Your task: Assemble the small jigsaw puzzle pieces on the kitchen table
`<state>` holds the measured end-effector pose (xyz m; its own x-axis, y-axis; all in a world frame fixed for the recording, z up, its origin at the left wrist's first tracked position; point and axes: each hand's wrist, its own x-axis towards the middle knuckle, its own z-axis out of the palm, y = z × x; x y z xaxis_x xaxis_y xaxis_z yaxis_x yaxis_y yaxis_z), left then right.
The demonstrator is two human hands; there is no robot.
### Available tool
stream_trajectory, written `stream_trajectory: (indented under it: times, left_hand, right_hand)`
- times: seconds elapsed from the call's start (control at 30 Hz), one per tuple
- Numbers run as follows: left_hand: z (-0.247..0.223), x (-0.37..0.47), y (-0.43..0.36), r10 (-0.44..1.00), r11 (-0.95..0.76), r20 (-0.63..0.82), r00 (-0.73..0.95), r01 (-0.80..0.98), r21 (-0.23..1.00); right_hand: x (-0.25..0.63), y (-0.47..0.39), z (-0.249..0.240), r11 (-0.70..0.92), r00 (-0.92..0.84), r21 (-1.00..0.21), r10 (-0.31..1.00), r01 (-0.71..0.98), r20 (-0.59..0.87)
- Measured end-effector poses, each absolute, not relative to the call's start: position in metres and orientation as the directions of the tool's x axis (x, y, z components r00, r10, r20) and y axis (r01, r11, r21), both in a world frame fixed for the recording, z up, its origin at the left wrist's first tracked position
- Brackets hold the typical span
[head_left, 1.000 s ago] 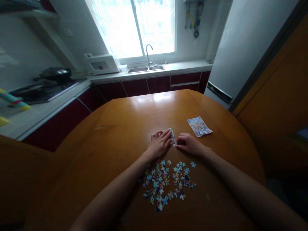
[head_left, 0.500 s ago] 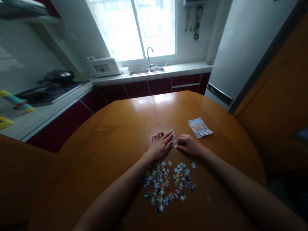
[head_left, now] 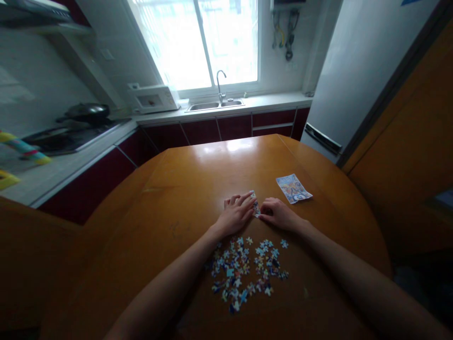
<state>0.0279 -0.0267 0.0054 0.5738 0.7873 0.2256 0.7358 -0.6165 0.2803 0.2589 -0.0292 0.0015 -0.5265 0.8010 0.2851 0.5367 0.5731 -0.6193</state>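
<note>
A narrow strip of joined jigsaw puzzle pieces [head_left: 256,208] lies on the wooden table [head_left: 198,184] between my hands. My left hand [head_left: 236,213] rests flat with fingers spread, its fingertips over the strip's left side and partly hiding it. At the strip's near right end, my right hand [head_left: 278,213] has its thumb and forefinger pinched at the edge; whatever is between those fingertips is too small to make out. Closer to me, between my forearms, several loose jigsaw pieces [head_left: 244,267] are scattered, mostly blue and white with darker ones among them.
A creased picture sheet [head_left: 294,188] lies to the right beyond my right hand. Past the table's far edge stand a counter with a sink [head_left: 214,106] and a microwave [head_left: 155,98]. A stove with a wok [head_left: 88,112] is at left, a fridge [head_left: 348,71] at right.
My left hand has shifted very slightly to the right over the strip. My right hand stays pinched at its near end, and the loose pieces lie as before.
</note>
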Motion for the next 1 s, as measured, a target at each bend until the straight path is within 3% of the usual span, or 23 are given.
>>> stream_trajectory:
  times: [0.3,1.0]
  left_hand:
    - [0.012,0.027,-0.032,0.674,-0.735,0.333,0.659,0.553,0.393]
    - [0.017,0.027,-0.035,0.652,-0.743,0.331,0.682,0.49,0.455]
  right_hand:
    - [0.259,-0.03,0.003,0.551,-0.525,-0.633,0.812,0.544,0.256]
    - [0.263,-0.032,0.008,0.567,-0.534,-0.668,0.794,0.482,0.289]
